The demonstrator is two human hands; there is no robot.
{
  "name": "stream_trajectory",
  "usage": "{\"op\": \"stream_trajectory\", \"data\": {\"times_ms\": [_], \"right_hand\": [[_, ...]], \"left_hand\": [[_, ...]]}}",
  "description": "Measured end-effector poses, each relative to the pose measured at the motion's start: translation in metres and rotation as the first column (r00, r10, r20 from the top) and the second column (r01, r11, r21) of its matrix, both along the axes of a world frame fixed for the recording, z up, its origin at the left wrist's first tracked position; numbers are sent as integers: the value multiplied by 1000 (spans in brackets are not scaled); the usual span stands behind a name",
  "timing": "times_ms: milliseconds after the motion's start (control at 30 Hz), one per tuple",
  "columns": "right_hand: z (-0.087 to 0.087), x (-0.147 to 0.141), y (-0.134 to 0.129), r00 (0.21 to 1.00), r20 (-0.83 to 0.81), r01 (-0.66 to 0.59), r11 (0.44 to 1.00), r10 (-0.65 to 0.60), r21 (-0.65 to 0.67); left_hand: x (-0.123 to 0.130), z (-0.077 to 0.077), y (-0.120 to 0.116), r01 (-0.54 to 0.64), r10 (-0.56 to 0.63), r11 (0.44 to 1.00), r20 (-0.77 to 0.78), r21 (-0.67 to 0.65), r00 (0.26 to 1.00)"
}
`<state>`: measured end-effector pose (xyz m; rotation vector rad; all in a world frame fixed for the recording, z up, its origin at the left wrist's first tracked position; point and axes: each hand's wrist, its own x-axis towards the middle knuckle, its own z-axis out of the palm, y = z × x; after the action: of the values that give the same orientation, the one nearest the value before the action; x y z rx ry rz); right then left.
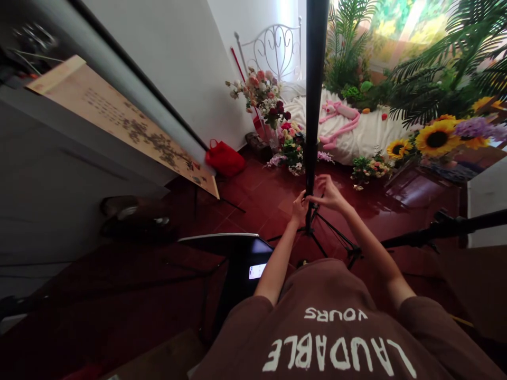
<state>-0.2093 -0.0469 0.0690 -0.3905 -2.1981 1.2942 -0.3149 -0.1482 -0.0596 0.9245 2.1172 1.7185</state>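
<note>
A black vertical pole rises in front of me from a stand with thin black legs on the red tiled floor. My left hand is at the lower part of the pole, on its left side, with its fingers wrapped against it. On the right side of the pole is my right hand, its fingers spread and curved, the thumb reaching toward the pole near my left hand. Nothing shows between the right hand's fingers.
A dark stand top with a lit phone is at my left. Another black pole juts in from the right. Beyond lie flowers, sunflowers, a white-draped bed, a red bag and a hanging scroll.
</note>
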Motion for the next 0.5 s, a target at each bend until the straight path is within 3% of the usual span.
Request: {"op": "stream_trajectory", "data": {"times_ms": [133,200,300,500], "right_hand": [[70,-38,-5,962,-270,62,997,-47,45],[92,-59,-9,941,-334,76,995,-48,71],[100,-82,-11,930,-365,74,994,-42,76],[89,-92,-5,925,-378,55,997,-32,50]], "left_hand": [[0,-2,0,20,-21,999,21,30,1000],[0,-2,0,23,-24,999,33,31,999],[1,-2,0,27,-28,999,44,21,999],[2,-1,-2,43,-43,999,31,19,999]]}}
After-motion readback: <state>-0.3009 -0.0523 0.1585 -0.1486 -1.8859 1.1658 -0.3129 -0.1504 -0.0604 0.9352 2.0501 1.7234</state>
